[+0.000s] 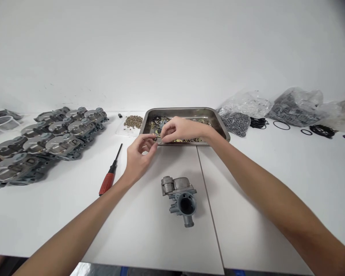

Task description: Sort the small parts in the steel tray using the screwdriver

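Note:
A metal tray (186, 111) with small brass and black parts stands in front of me. My right hand (179, 129) reaches over its near rim, the fingers curled and the fingertips close together. Anything between those fingertips is too small to name. Just left of it, my left hand (140, 155) is at the tray's near left corner, with thumb and index finger bent towards each other. A tiny dark bit shows by its fingertips, too small to make out. Nearer to me, a grey metal carburetor (180, 197) lies on the white table, its round bore facing me, touched by neither hand.
A red-handled screwdriver (110, 174) lies beside my left forearm. Rows of carburetors (54, 134) fill the left side. Small brass pieces (133, 122) are heaped left of the tray. Bags of grey parts (237, 120) and black rubber rings (322, 131) are on the right.

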`<action>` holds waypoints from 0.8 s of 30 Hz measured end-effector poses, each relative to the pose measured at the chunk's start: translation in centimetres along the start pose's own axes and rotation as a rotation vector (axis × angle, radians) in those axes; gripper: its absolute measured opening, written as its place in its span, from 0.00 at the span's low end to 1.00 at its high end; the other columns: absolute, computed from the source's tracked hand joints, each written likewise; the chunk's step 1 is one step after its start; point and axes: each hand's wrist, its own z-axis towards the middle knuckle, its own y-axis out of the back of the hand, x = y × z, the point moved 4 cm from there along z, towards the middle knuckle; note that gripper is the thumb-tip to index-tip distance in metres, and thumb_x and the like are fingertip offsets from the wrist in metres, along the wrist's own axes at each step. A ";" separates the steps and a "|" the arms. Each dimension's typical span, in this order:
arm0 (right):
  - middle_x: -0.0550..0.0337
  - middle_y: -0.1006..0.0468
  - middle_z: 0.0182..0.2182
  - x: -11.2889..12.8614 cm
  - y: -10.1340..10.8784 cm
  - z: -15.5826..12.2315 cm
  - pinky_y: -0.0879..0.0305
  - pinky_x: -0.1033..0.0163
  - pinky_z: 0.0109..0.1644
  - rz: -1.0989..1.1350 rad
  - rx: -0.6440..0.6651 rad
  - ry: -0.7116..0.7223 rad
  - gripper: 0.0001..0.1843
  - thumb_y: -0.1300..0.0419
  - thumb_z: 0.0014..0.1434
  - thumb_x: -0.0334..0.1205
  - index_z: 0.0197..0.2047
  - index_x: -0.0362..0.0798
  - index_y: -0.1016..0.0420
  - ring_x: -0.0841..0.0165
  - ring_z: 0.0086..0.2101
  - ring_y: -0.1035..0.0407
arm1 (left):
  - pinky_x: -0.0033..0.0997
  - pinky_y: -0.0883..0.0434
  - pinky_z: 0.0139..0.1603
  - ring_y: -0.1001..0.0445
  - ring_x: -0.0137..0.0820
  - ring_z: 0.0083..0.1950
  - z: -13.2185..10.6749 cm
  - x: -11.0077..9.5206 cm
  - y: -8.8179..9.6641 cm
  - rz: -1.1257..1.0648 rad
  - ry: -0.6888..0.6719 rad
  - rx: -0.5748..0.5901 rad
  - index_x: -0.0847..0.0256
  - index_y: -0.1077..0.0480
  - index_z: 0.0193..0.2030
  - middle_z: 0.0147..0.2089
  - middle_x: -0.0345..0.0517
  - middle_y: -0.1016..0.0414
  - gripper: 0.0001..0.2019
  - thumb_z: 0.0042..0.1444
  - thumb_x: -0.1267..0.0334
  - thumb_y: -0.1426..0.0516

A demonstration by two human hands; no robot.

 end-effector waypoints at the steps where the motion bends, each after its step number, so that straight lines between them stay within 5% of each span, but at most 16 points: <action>1: 0.59 0.23 0.31 0.4 -0.4 0.1 0.43 0.65 0.32 0.028 0.021 0.020 0.09 0.38 0.55 0.43 0.35 0.47 0.20 0.72 0.30 0.36 | 0.23 0.30 0.32 0.28 0.24 0.31 0.0 -0.1 0.0 -0.050 -0.004 -0.020 0.61 0.27 0.43 0.32 0.41 0.27 0.10 0.54 0.64 0.39; 7: 0.62 0.28 0.27 0.7 -1.0 0.3 0.48 0.66 0.28 0.128 0.024 0.030 0.11 0.38 0.57 0.45 0.35 0.47 0.20 0.74 0.26 0.42 | 0.29 0.25 0.36 0.23 0.29 0.31 -0.2 -0.7 -0.4 -0.203 0.016 0.046 0.62 0.26 0.42 0.31 0.43 0.23 0.10 0.53 0.63 0.36; 13: 0.63 0.30 0.25 0.4 -1.1 0.4 0.49 0.65 0.28 0.203 -0.006 0.022 0.12 0.37 0.57 0.47 0.36 0.47 0.19 0.74 0.25 0.43 | 0.30 0.24 0.30 0.23 0.28 0.26 0.1 -0.6 -0.1 -0.252 -0.009 -0.077 0.65 0.24 0.34 0.31 0.44 0.23 0.08 0.50 0.64 0.34; 17: 0.58 0.23 0.32 1.5 -0.4 -0.1 0.42 0.64 0.33 0.235 -0.041 -0.005 0.17 0.40 0.59 0.51 0.41 0.47 0.18 0.71 0.30 0.36 | 0.29 0.24 0.30 0.25 0.26 0.26 1.0 -1.3 0.8 -0.237 -0.083 -0.133 0.66 0.23 0.31 0.33 0.44 0.24 0.06 0.50 0.64 0.34; 20: 0.54 0.21 0.40 2.1 1.0 -1.8 0.39 0.63 0.37 0.137 -0.189 -0.040 0.18 0.41 0.60 0.50 0.45 0.47 0.19 0.68 0.35 0.32 | 0.28 0.25 0.31 0.24 0.26 0.26 2.7 -1.4 3.2 -0.131 -0.094 -0.230 0.66 0.24 0.32 0.31 0.43 0.24 0.07 0.49 0.63 0.35; 24: 0.53 0.21 0.40 1.0 1.8 -6.3 0.37 0.60 0.42 -0.095 -0.620 -0.103 0.15 0.45 0.63 0.46 0.41 0.46 0.22 0.65 0.37 0.31 | 0.27 0.28 0.28 0.27 0.27 0.24 6.7 1.4 6.9 0.145 -0.003 -0.238 0.67 0.24 0.34 0.25 0.43 0.25 0.10 0.50 0.61 0.37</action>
